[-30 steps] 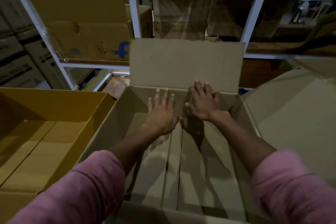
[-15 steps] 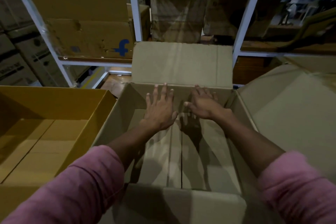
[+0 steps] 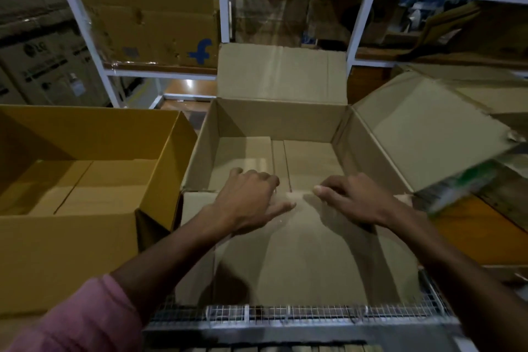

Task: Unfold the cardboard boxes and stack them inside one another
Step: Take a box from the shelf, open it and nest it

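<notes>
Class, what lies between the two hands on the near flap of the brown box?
Only bare flap separates left hand and right hand, head view.

Two open boxes: brown box (image 3: 274, 123), yellow box (image 3: 85, 134); two hands.

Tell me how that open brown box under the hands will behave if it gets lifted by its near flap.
The brown box looks empty, so it is probably light for its size. The near flap, where the left hand and right hand grip its edge, would likely bend at its crease rather than lift stiffly. With the far flap and right flap loose, it may sway or tip.
</notes>
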### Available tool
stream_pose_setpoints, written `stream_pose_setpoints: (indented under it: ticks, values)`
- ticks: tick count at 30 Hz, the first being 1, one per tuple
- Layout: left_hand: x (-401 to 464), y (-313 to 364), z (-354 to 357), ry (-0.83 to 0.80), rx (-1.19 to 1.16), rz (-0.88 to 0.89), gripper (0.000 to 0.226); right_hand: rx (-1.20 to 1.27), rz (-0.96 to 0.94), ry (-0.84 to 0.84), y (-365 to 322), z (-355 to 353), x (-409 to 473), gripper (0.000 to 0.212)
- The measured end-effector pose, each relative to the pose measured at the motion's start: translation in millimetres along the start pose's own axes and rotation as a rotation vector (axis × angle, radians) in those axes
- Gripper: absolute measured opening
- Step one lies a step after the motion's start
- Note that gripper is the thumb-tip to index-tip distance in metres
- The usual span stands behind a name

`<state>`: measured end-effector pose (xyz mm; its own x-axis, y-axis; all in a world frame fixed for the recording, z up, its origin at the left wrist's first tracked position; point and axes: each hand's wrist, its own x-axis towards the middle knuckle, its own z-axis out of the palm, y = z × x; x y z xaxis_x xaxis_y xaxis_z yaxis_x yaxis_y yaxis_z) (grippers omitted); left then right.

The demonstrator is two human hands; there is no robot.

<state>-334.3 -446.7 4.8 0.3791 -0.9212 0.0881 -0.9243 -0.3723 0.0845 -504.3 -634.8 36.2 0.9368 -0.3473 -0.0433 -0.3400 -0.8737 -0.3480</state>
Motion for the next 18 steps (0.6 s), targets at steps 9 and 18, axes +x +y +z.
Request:
stream_pose_setpoints:
  ticks: [9,18]
  values:
    - [-24.5,13.2,31.9,0.151,0.088,-0.122,0.044,-0.195,0.020,0.268,16.9,56.9,-22.0,0.036]
    - [-74.1,23.9,82.5,0.354,-0.031,-0.585,0.105,-0.217,0.305,0.607,54.8,87.9,-67.2,0.077]
